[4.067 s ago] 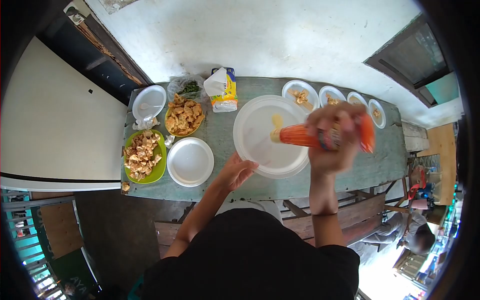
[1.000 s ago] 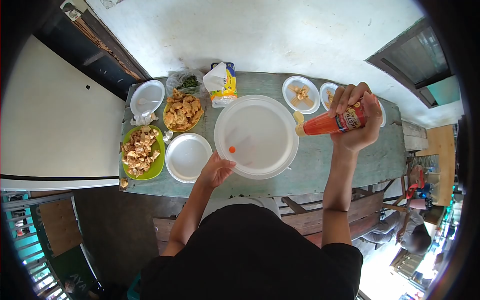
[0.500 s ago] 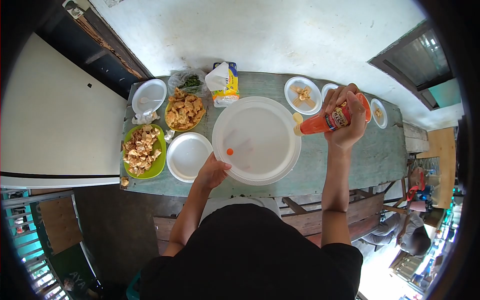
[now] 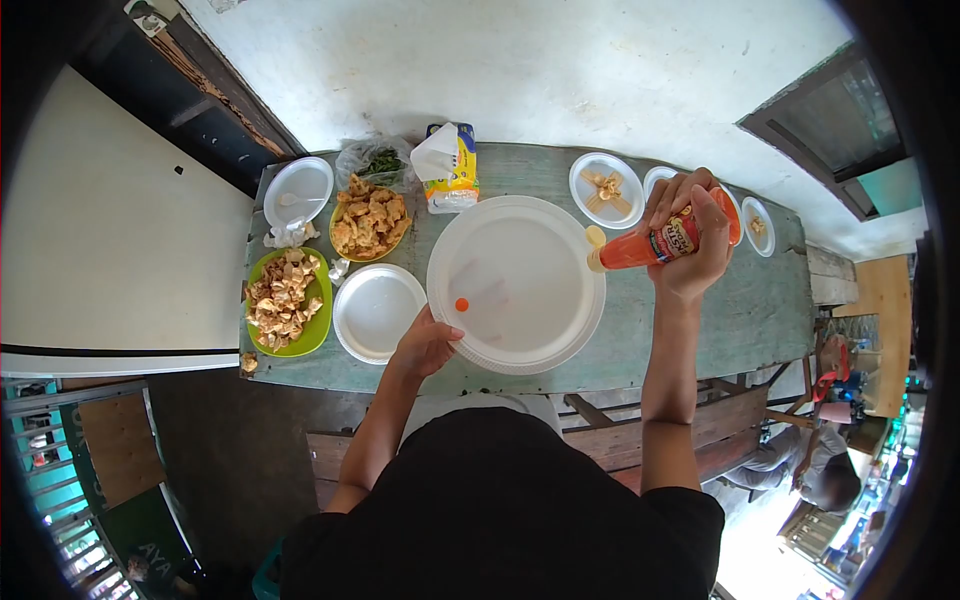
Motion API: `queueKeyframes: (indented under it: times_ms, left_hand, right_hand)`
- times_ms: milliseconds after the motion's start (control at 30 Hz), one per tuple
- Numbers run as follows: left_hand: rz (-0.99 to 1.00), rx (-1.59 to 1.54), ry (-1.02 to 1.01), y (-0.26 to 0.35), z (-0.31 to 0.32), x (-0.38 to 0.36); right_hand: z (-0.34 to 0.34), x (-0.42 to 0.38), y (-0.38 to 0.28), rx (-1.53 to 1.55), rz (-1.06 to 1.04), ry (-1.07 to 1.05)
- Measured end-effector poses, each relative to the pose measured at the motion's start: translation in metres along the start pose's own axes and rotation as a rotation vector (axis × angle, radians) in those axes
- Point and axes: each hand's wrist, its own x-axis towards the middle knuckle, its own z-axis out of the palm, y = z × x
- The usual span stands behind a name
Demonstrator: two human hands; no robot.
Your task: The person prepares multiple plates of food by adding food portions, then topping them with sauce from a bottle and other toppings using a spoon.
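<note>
In the head view my left hand point(image 4: 428, 345) grips the lower left rim of a large round white plate point(image 4: 517, 352), thumb on top. A single orange-red dot of sauce point(image 4: 462, 304) lies on the plate's left part. My right hand point(image 4: 692, 235) is wrapped around a bottle of red-orange sauce point(image 4: 628, 250), tilted with its mouth to the left. The bottle's pale yellow flip cap point(image 4: 596, 237) stands open just beside the plate's right rim. Left of the large plate sits a smaller white plate point(image 4: 379, 314).
On the green table point(image 4: 690, 335) are a yellow bowl of fried food point(image 4: 370, 222), a green plate of brown pieces point(image 4: 286, 303), a tissue pack point(image 4: 455, 180), leafy greens in plastic point(image 4: 380, 165) and a white plate with food strips point(image 4: 606, 192). A person point(image 4: 800, 465) sits at far right.
The large plate, with the sauce dot on it, has shifted very slightly right and toward me. Both hands keep their grips, and the bottle stays almost still.
</note>
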Motion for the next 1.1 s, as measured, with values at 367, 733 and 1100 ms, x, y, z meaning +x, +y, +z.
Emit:
queueKeyframes:
  times_ms: [367, 733, 1100]
  left_hand:
    - [0.0, -0.017, -0.009, -0.005, -0.01, 0.001]
    - [-0.016, -0.009, 0.034, -0.002, -0.007, -0.001]
    - [0.166, 0.064, 0.238, 0.012, -0.024, -0.02]
  right_hand:
    - [-0.002, 0.0, 0.002, 0.007, -0.023, -0.001]
    - [0.0, 0.0, 0.002, 0.019, -0.017, 0.011]
    - [-0.025, 0.004, 0.004, 0.428, 0.187, 0.474]
